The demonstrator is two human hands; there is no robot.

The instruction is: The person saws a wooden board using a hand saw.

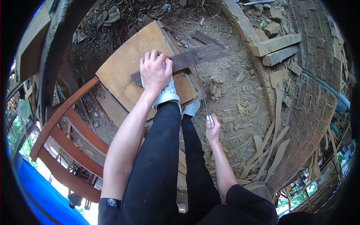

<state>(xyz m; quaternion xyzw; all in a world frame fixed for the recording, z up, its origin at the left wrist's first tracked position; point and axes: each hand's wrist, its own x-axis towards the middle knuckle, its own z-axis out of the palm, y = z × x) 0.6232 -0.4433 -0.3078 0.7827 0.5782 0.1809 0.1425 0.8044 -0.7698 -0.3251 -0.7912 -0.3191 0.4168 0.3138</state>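
A dark plank [198,55] lies across a light wooden block [127,56], its right end sticking out past the block's edge. My left hand [155,71] presses on the plank near its left part, fingers bent over it, beside a white shoe [168,92] that rests there too. Lower right, my right hand [213,129] is closed round a pale green handle [210,120]. From that handle a thin blade [206,107] runs upward toward the plank; its upper part is hard to make out.
Reddish-brown curved slats [78,129] stand at the left. Two short beams [276,45] lie at the upper right beside a brick wall [311,112]. Wood scraps [270,150] and rubble cover the ground. The other shoe [192,108] is beside the block.
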